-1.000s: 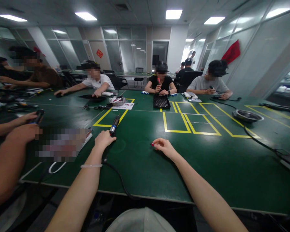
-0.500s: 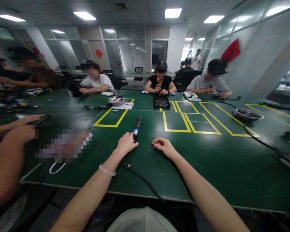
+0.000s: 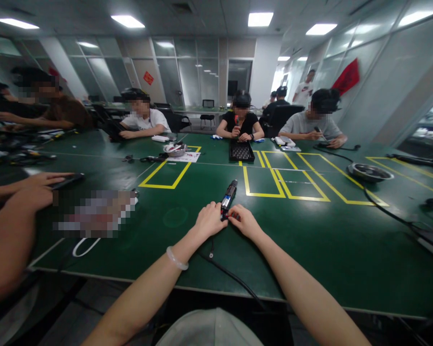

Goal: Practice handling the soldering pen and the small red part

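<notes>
Two hands (image 3: 211,221), close together, forearms (image 3: 144,294) angled inward

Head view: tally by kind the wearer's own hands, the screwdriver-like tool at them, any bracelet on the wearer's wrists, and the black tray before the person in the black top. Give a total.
Wearer's hands: 2, left hand and right hand
Screwdriver-like tool: 1
Bracelet: 1
Black tray: 1
Total: 5

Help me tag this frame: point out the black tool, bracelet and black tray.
Black tool (image 3: 229,194), head view: its barrel.
Bracelet (image 3: 175,260), head view: middle of its band.
Black tray (image 3: 242,160), head view: near wall.
</notes>
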A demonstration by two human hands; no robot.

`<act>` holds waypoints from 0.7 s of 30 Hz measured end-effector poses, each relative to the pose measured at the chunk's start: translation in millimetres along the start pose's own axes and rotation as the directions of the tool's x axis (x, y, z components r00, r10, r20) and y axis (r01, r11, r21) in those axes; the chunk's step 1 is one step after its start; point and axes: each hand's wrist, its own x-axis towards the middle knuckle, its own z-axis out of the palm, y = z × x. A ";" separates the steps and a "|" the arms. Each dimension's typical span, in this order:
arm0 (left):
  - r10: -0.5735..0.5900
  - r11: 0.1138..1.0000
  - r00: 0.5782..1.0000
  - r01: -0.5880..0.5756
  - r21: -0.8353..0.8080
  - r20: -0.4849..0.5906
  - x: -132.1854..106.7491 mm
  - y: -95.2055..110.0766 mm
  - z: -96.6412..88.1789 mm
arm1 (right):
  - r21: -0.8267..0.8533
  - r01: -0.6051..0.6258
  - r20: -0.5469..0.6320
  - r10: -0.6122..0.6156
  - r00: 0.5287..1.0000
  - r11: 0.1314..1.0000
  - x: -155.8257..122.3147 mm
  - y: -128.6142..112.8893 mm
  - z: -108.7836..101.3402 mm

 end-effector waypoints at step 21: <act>-0.022 0.999 0.996 0.020 -0.026 -0.088 2.0 0.6 9.1 | -0.033 -0.025 -0.090 0.022 0.996 0.999 -0.2 -6.4 -3.6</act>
